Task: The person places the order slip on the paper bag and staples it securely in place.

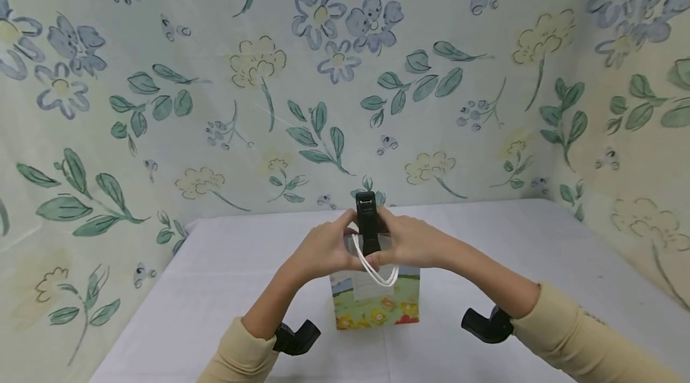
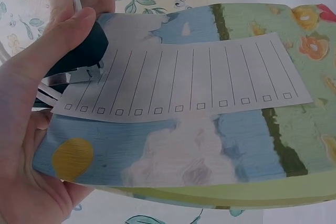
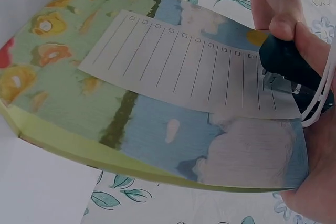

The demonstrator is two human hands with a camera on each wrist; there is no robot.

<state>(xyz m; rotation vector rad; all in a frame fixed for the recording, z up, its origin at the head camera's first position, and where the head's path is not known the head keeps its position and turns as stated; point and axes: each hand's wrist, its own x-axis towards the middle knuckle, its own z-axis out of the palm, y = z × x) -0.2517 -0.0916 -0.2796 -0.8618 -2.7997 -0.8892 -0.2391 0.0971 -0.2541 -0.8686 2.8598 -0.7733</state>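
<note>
A dark stapler (image 1: 368, 221) stands over the top edge of a painted paper gift bag (image 1: 377, 316). Its jaws straddle that edge and one end of a checklist sheet (image 2: 184, 80), printed with lines and small boxes. The sheet lies against the bag's front, over painted sky and grass. My left hand (image 1: 323, 249) grips the stapler from the left, thumb on its near arm. From the right, my right hand (image 1: 417, 242) grips it too, its thumb close to the left one. Fingers behind the bag are partly hidden. The white cord handle (image 1: 385, 280) loops down in front of the sheet.
A white-covered table (image 1: 259, 251) spreads under the bag. Behind it hangs a floral cloth (image 1: 323, 101), which also runs along the right side. Black camera mounts (image 1: 296, 338) sit on both wrists, over beige sleeves (image 1: 582, 335).
</note>
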